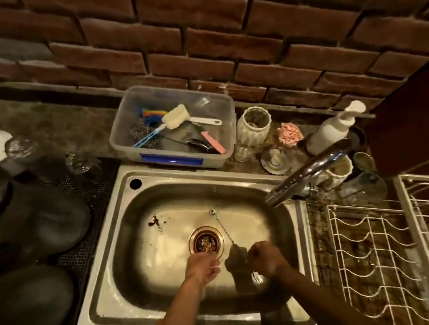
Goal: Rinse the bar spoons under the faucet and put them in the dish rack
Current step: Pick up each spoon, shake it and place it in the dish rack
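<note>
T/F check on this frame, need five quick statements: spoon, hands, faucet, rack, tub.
1. A bar spoon lies in the sink, beside the drain. True.
2. Both hands are over the dish rack. False: the left hand and right hand are in the sink basin.
3. The faucet reaches in from the right. True.
4. The dish rack stands left of the sink. False: it stands on the right.
5. The plastic tub behind the sink is empty. False: it holds brushes and scrubbers.

Twisted-stem bar spoon (220, 227) slants across sink (127, 255), beside drain (205, 242).
</note>
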A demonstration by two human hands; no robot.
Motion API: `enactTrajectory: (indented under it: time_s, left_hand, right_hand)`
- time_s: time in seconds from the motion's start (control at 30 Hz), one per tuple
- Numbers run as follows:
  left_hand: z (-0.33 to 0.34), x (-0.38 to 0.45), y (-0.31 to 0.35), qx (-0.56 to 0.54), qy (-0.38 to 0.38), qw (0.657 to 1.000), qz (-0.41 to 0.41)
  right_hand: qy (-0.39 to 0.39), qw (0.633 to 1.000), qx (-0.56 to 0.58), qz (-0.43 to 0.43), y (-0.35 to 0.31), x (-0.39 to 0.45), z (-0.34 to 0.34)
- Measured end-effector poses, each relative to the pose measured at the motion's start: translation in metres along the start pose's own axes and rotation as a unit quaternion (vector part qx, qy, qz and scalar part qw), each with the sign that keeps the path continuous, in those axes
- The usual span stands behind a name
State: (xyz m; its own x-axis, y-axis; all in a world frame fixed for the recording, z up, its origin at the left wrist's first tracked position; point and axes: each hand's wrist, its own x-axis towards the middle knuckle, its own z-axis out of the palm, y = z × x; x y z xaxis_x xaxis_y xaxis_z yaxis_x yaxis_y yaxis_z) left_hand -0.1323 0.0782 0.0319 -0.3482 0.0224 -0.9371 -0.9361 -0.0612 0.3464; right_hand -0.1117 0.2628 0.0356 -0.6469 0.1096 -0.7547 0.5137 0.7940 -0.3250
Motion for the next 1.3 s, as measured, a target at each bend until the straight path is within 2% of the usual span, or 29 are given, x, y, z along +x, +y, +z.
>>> enactTrajectory:
  time_s: [0.23,0.37,0.53,0.63,0.8,0.93,1.13,1.23,1.3]
  left_hand:
    - [0.017,0.043,0.001,-0.038,-0.017,0.998,-0.042]
    - [0.022,0.059,-0.005,0.005,-0.013,0.999,-0.033]
    - [0.022,0.076,-0.01,0.031,-0.001,0.998,-0.046]
    - [0.023,0.083,-0.012,0.037,0.01,0.998,-0.041]
    - [0.026,0.086,-0.015,0.034,0.012,0.998,-0.044]
    - [0.031,0.081,-0.014,0.013,0.012,0.999,-0.038]
    - [0.039,0.065,-0.013,-0.064,0.008,0.998,-0.027]
    - [0.038,0.051,-0.012,-0.085,-0.019,0.995,-0.043]
    - [0.034,0.044,-0.013,-0.089,-0.011,0.995,-0.042]
  right_hand:
    - [-0.039,0.999,-0.022,0.029,0.004,0.049,0.026]
    - [-0.02,0.998,-0.05,0.013,0.0,0.06,0.041]
    - [-0.007,0.999,-0.027,0.04,0.0,0.064,0.057]
    - [0.032,0.998,-0.03,0.046,0.001,0.065,0.064]
    - [0.035,0.998,-0.028,0.037,0.002,0.065,0.062]
    - [0.013,0.999,-0.019,0.025,0.005,0.06,0.058]
    - [0.025,0.999,0.013,-0.033,-0.013,0.036,0.053]
    - [0.017,0.999,0.04,-0.031,-0.023,0.015,0.05]
    - [0.016,0.997,0.065,-0.026,-0.029,0.001,0.048]
